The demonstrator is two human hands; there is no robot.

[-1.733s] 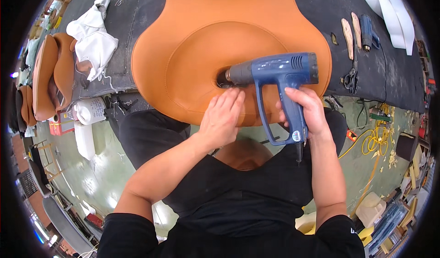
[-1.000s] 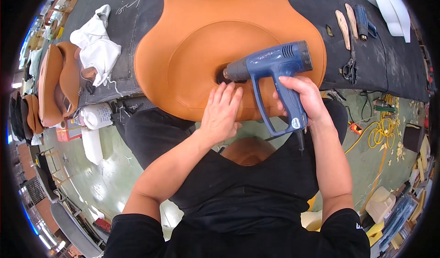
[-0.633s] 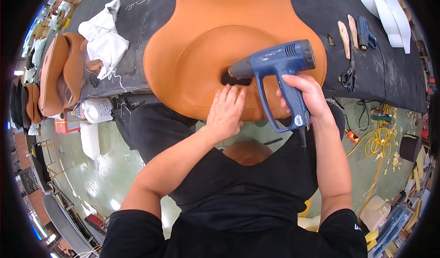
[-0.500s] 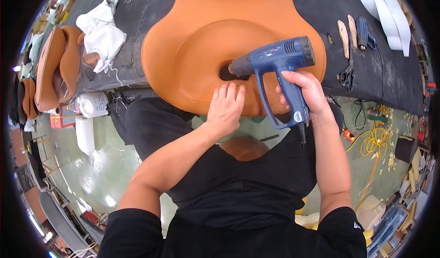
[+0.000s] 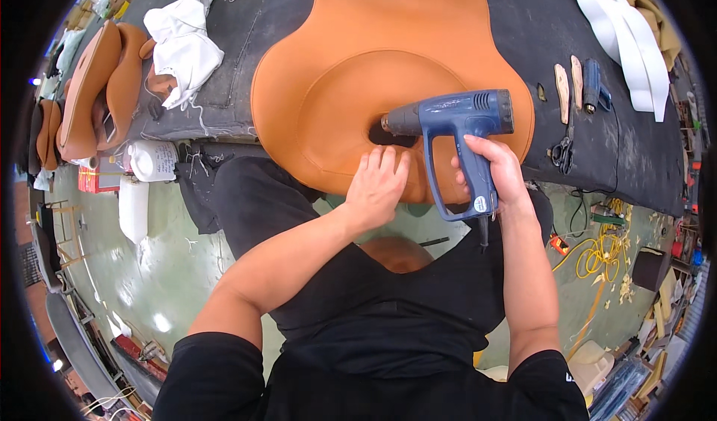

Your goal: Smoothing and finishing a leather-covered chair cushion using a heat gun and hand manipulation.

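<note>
A shaped seat covered in orange-brown leather lies over the near edge of the dark worktable, with a dark oval hole near its front. My right hand is wrapped round the handle of a blue heat gun. The gun's nozzle points left, over the right part of the hole; whether it touches the leather I cannot tell. My left hand lies on the seat's front rim just below the hole, fingers stretched forward over the leather and holding nothing.
White cloth and other brown leather-covered pieces lie at the left. Black scissors, a second blue heat gun and white curved strips are on the right. A yellow cord coils on the green floor, near white jugs at the left.
My view has shifted, so the table and seat appear lower and slightly turned. The heat gun now lies more level, its nozzle still at the hole. My left hand stays on the rim.
</note>
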